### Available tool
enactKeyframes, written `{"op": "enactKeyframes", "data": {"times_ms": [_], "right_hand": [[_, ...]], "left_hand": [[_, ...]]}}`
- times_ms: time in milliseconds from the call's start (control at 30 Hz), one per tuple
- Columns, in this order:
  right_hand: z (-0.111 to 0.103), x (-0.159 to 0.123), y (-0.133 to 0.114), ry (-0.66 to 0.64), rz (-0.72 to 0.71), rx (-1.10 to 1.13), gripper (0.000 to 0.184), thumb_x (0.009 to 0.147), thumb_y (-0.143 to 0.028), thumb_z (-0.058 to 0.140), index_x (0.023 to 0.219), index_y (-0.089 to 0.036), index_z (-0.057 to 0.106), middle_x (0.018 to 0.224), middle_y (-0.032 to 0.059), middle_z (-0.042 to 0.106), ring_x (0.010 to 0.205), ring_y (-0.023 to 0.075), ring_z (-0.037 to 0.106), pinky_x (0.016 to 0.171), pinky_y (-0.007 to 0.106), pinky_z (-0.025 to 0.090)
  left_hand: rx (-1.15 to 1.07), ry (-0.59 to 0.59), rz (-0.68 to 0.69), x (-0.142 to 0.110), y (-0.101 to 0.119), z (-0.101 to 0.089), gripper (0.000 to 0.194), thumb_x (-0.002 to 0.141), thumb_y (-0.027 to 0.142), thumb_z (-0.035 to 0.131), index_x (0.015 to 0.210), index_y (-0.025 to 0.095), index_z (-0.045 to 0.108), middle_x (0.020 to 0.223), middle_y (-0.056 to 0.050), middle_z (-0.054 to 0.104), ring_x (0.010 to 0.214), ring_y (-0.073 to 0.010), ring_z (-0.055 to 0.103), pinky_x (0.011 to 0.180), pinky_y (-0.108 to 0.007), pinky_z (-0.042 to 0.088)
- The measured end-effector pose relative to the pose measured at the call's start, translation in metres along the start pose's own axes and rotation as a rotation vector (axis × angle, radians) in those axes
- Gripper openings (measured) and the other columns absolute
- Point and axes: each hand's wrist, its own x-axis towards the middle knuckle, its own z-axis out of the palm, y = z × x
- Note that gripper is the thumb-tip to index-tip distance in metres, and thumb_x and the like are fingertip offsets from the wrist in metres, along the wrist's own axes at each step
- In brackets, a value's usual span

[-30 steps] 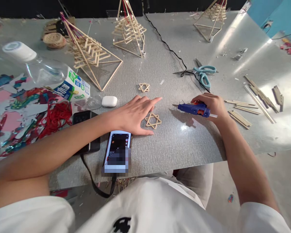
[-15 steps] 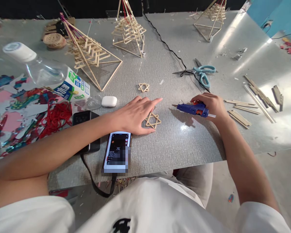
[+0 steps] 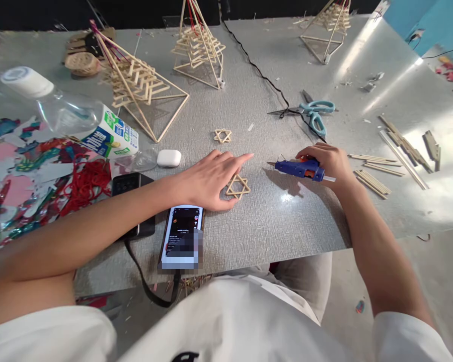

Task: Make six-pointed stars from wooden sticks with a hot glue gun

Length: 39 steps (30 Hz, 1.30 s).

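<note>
My right grip [image 3: 329,163] is clenched around the blue glue gun [image 3: 300,170]. The nearer stick star [image 3: 243,191] lies on the bench [image 3: 272,231], between thumb and index finger of my spread left grip [image 3: 208,182]; I cannot confirm finger contact.

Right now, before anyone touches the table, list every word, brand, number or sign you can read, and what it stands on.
Nothing can be quoted with certainty.
Bottle label: large white lettering on blue, too blurred to read; the smaller print is too small.
Bottle cap: a faint marking on top, unreadable.
Phone: lines of text on its screen, too small, partly pixelated.
Glue gun: no legible lettering.
</note>
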Motion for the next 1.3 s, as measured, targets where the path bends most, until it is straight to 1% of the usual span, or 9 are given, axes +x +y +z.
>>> {"op": "enactKeyframes", "data": {"times_ms": [167, 333, 400, 500, 633, 733, 867, 1100, 1300], "right_hand": [[-0.001, 0.001, 0.000, -0.013, 0.006, 0.005, 0.037, 0.095, -0.057, 0.076, 0.112, -0.025, 0.082, 0.096, 0.0103, 0.080, 0.086, 0.0273, 0.075, 0.073, 0.038, 0.050], [-0.001, 0.001, -0.001, -0.009, 0.010, -0.001, 0.037, 0.095, -0.057, 0.076, 0.112, -0.025, 0.082, 0.097, 0.0106, 0.081, 0.087, 0.0278, 0.075, 0.074, 0.038, 0.049], [-0.001, 0.001, -0.002, -0.009, 0.011, -0.001, 0.036, 0.094, -0.056, 0.076, 0.112, -0.025, 0.082, 0.097, 0.0104, 0.081, 0.087, 0.0278, 0.075, 0.074, 0.038, 0.049], [-0.002, 0.001, -0.002, -0.022, 0.013, 0.000, 0.033, 0.095, -0.052, 0.075, 0.112, -0.025, 0.082, 0.097, 0.0103, 0.082, 0.088, 0.0281, 0.076, 0.074, 0.038, 0.050], [-0.002, 0.001, -0.001, -0.040, 0.019, -0.004, 0.029, 0.093, -0.047, 0.077, 0.113, -0.026, 0.082, 0.099, 0.0105, 0.082, 0.091, 0.0289, 0.076, 0.075, 0.038, 0.050], [-0.002, 0.001, -0.001, -0.034, 0.022, -0.006, 0.026, 0.094, -0.043, 0.076, 0.112, -0.026, 0.082, 0.099, 0.0105, 0.083, 0.090, 0.0284, 0.076, 0.075, 0.038, 0.050], [-0.002, 0.001, -0.001, -0.031, 0.016, -0.011, 0.027, 0.094, -0.043, 0.075, 0.113, -0.026, 0.082, 0.099, 0.0107, 0.083, 0.089, 0.0279, 0.075, 0.075, 0.038, 0.050], [0.001, 0.000, -0.002, -0.034, 0.040, -0.032, 0.029, 0.091, -0.044, 0.078, 0.113, -0.025, 0.082, 0.095, 0.0097, 0.079, 0.085, 0.0264, 0.073, 0.069, 0.035, 0.044], [0.001, 0.000, -0.002, -0.026, 0.035, 0.006, 0.034, 0.092, -0.049, 0.076, 0.115, -0.025, 0.081, 0.095, 0.0096, 0.079, 0.084, 0.0263, 0.072, 0.070, 0.036, 0.045]], "left_hand": [[-0.057, 0.014, 0.064, -0.001, -0.004, -0.002, 0.104, 0.100, 0.045, 0.070, 0.180, 0.019, 0.009, 0.141, -0.015, 0.063, 0.127, -0.0361, 0.058, 0.121, -0.048, 0.035], [-0.125, 0.027, 0.150, -0.002, -0.007, -0.005, 0.101, 0.099, 0.026, 0.065, 0.181, 0.024, 0.007, 0.152, -0.014, 0.061, 0.139, -0.0352, 0.056, 0.128, -0.050, 0.032], [-0.144, 0.026, 0.160, -0.003, -0.008, -0.006, 0.103, 0.097, 0.023, 0.065, 0.182, 0.024, 0.006, 0.156, -0.015, 0.060, 0.142, -0.0356, 0.055, 0.129, -0.051, 0.031], [-0.133, 0.029, 0.111, -0.004, -0.008, -0.006, 0.106, 0.098, 0.032, 0.070, 0.182, 0.025, 0.004, 0.157, -0.017, 0.058, 0.143, -0.0377, 0.054, 0.129, -0.054, 0.035], [-0.082, 0.028, 0.050, -0.004, -0.010, -0.005, 0.109, 0.100, 0.040, 0.072, 0.182, 0.026, 0.003, 0.149, -0.017, 0.060, 0.138, -0.0384, 0.056, 0.126, -0.055, 0.039], [-0.083, 0.027, 0.053, -0.004, -0.013, -0.004, 0.107, 0.100, 0.036, 0.070, 0.182, 0.027, 0.002, 0.147, -0.016, 0.061, 0.135, -0.0374, 0.058, 0.126, -0.054, 0.039], [-0.115, 0.006, 0.042, -0.006, -0.017, -0.006, 0.108, 0.097, 0.028, 0.068, 0.182, 0.026, 0.001, 0.150, -0.017, 0.060, 0.138, -0.0378, 0.057, 0.127, -0.054, 0.038], [-0.144, -0.013, -0.002, -0.009, -0.023, -0.009, 0.104, 0.098, 0.029, 0.069, 0.182, 0.023, 0.007, 0.147, -0.017, 0.061, 0.141, -0.0377, 0.057, 0.128, -0.054, 0.040], [-0.151, -0.007, 0.016, -0.007, -0.024, -0.007, 0.102, 0.098, 0.031, 0.068, 0.181, 0.023, 0.009, 0.150, -0.018, 0.060, 0.144, -0.0387, 0.056, 0.130, -0.054, 0.040]]}}
